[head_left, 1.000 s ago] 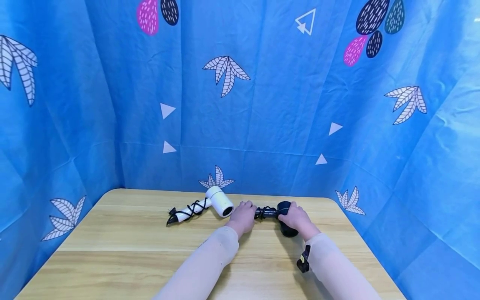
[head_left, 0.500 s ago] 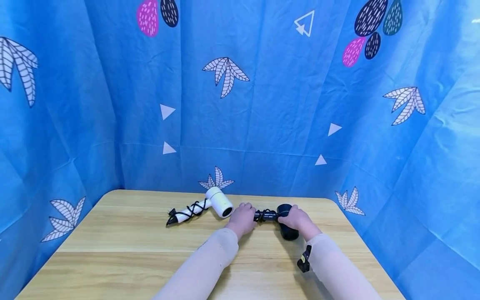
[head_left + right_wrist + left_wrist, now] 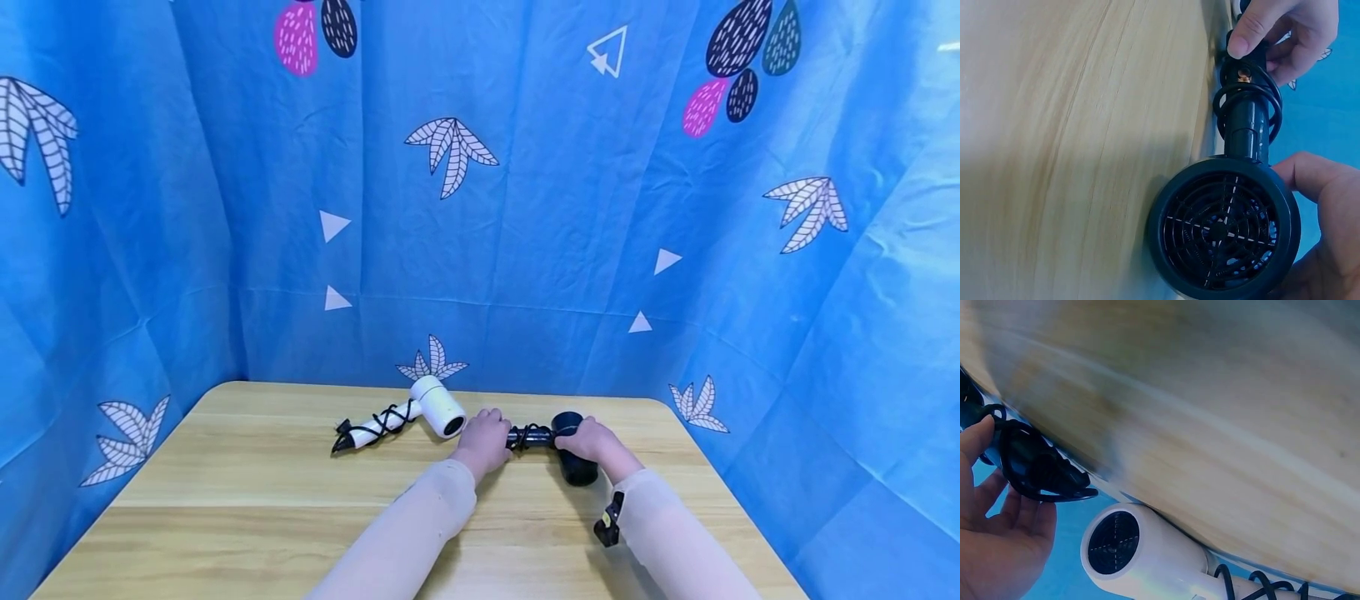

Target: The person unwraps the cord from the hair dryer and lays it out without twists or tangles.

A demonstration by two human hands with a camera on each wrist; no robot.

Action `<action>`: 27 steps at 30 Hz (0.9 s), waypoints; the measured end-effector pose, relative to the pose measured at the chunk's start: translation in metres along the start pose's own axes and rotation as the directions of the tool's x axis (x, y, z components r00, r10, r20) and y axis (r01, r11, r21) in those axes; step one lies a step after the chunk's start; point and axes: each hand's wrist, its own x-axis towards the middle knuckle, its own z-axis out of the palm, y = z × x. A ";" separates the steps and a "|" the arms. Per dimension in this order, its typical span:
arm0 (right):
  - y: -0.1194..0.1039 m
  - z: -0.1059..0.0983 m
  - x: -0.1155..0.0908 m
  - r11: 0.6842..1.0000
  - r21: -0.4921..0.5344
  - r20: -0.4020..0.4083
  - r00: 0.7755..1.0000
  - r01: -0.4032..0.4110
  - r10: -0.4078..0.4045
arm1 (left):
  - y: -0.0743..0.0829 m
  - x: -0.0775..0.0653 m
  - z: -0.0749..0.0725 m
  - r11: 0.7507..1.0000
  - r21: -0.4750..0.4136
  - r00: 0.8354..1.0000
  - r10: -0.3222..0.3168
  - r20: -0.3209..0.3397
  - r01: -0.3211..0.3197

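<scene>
A black hair dryer (image 3: 576, 471) with a cord wound round its handle lies toward the back right of the wooden table. My left hand (image 3: 483, 439) grips the end of that handle, thumb on one side and fingers on the other in the left wrist view. At the dryer's head, my right hand (image 3: 592, 439) holds the barrel from behind. The round black grille (image 3: 1219, 231) of the barrel faces the right wrist camera, and part of the right hand is hidden behind it. Left of my left hand lies a white hair dryer (image 3: 441, 408), its handle wrapped in black cord.
The light wooden table (image 3: 262, 500) has rounded back corners. A blue patterned curtain (image 3: 450, 250) hangs close behind it and along both sides. The white dryer's plug (image 3: 343, 427) lies near its handle end, at the left.
The black hair dryer has shifted slightly toward me, with both hands keeping their hold. The white dryer stays put, and the head view has tilted up a little.
</scene>
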 end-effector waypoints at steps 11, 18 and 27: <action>0.000 0.001 0.000 1.000 0.007 0.000 1.000 0.007 -0.007 | -0.004 0.003 0.007 0.998 -0.060 1.000 0.017 0.004 -0.017; -0.002 0.002 -0.001 1.000 0.015 0.005 1.000 0.011 -0.011 | -0.007 0.006 0.010 0.997 -0.074 0.999 0.032 -0.014 -0.033; -0.003 -0.003 -0.001 0.999 0.019 0.054 0.998 0.034 -0.035 | -0.008 0.004 0.008 0.998 -0.035 0.999 0.051 0.007 -0.051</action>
